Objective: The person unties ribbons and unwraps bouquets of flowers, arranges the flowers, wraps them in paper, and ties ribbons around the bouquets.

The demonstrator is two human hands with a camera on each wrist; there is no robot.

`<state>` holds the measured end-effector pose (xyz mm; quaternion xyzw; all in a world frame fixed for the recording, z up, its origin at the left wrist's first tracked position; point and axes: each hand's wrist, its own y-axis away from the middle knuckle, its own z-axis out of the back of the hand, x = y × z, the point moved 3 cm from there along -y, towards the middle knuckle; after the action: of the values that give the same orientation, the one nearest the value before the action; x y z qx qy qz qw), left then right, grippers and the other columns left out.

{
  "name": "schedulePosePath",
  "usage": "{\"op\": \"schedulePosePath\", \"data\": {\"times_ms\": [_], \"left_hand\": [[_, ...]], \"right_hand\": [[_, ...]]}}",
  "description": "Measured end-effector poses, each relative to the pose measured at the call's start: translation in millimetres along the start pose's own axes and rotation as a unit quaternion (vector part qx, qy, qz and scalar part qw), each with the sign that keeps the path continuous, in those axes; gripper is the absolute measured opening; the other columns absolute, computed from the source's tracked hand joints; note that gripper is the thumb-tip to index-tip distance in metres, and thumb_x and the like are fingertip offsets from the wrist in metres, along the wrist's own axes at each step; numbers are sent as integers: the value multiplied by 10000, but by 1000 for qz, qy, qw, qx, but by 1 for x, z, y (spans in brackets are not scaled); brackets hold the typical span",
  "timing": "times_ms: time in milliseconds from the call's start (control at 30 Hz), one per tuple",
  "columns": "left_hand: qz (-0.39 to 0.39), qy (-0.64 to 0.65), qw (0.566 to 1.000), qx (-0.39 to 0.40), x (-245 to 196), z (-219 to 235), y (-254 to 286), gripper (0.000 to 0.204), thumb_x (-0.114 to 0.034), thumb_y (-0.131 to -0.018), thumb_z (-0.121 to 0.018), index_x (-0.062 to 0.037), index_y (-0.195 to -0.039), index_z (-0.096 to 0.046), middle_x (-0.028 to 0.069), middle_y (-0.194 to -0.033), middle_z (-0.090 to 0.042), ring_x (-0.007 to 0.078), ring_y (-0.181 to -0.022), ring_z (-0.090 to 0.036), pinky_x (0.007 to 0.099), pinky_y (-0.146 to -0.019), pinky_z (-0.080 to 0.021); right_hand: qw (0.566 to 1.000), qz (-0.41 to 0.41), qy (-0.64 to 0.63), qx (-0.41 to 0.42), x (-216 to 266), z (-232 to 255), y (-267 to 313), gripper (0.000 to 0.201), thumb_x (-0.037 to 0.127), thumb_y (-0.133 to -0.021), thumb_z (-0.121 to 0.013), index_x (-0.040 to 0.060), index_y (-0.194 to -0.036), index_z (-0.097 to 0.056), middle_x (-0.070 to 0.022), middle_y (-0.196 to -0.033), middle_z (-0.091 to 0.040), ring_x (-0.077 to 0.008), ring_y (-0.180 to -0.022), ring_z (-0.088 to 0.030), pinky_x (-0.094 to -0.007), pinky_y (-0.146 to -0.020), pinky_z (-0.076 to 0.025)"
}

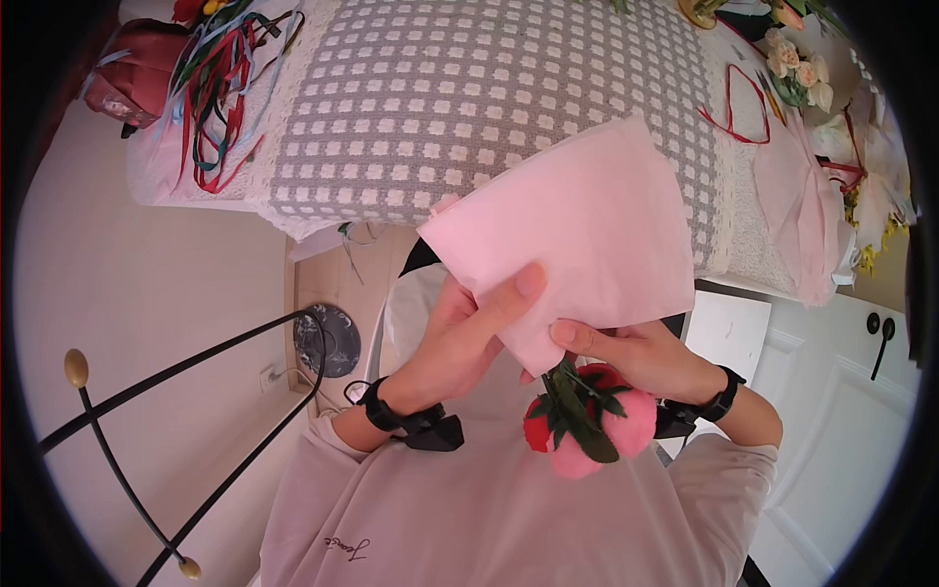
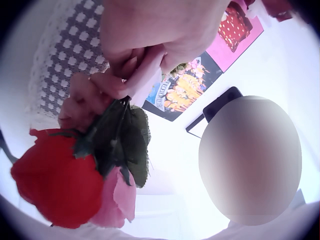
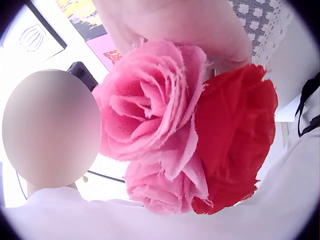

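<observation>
Pink wrapping paper is gathered around the stems of a small bunch of artificial flowers, heads toward the person's body. My left hand grips the narrow end of the paper from the left, thumb on top. From the right, my right hand pinches the same end, its thumb lying on the paper. Below the hands hang a red rose and pink roses, with green leaves beside them. In the left wrist view the hands meet at the stems; the right wrist view hides the right hand's fingertips behind the blooms.
A grey and white checked cloth covers the table. Tangled ribbons lie at its left; pale roses, a red ribbon loop and more pink wrap are at the right. A black metal rail stands at lower left.
</observation>
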<state>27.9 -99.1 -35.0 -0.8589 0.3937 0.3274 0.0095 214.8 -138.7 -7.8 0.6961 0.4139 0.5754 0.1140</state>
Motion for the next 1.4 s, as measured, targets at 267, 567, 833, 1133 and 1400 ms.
{"op": "schedulePosePath", "data": {"times_ms": [267, 567, 833, 1133, 1400], "left_hand": [[-54, -75, 984, -152, 1, -11, -3, 549, -410, -1123, -480, -65, -1539, -381, 95, -1405, -589, 188, -1244, -632, 377, -938, -584], [-45, -83, 985, -142, -6, -15, -1, 574, -422, -1133, -451, -44, -1558, -373, 86, -1495, -535, 194, -1352, -557, 392, -1096, -491], [-80, -166, 977, -104, -11, -10, 5, 499, -104, -1021, -685, -15, -1469, -484, 78, -1401, -616, 164, -1269, -606, 366, -1065, -502], [-111, -196, 967, -118, -17, -7, 9, 494, -21, -949, -758, 7, -1393, -543, 83, -1294, -676, 171, -1204, -655, 356, -1003, -556], [-57, -300, 946, -104, -20, 15, 14, 283, -6, -921, -780, 6, -1187, -682, 111, -1210, -711, 173, -1123, -684, 319, -881, -580]], "right_hand": [[998, 59, -34, -5, 8, -10, 1, 353, 277, -1089, -604, -14, -1289, -593, -86, -1016, -732, -186, -887, -757, -308, -706, -597], [989, 98, 76, -78, 17, -12, 10, 272, 172, -1053, -668, -17, -1243, -629, -33, -1010, -715, -95, -882, -655, -278, -755, -539], [958, 160, 206, -121, 12, -5, 15, 232, 150, -1060, -650, -30, -1206, -645, -39, -994, -721, -106, -836, -675, -280, -713, -542], [901, 222, 346, -137, 16, -4, 27, 210, 94, -1028, -638, -27, -1193, -684, -156, -947, -712, -271, -844, -685, -384, -759, -542], [806, 396, 426, -110, 36, 2, 32, 356, 111, -811, -760, -32, -1122, -664, -129, -935, -691, -321, -822, -618, -371, -646, -517]]}}
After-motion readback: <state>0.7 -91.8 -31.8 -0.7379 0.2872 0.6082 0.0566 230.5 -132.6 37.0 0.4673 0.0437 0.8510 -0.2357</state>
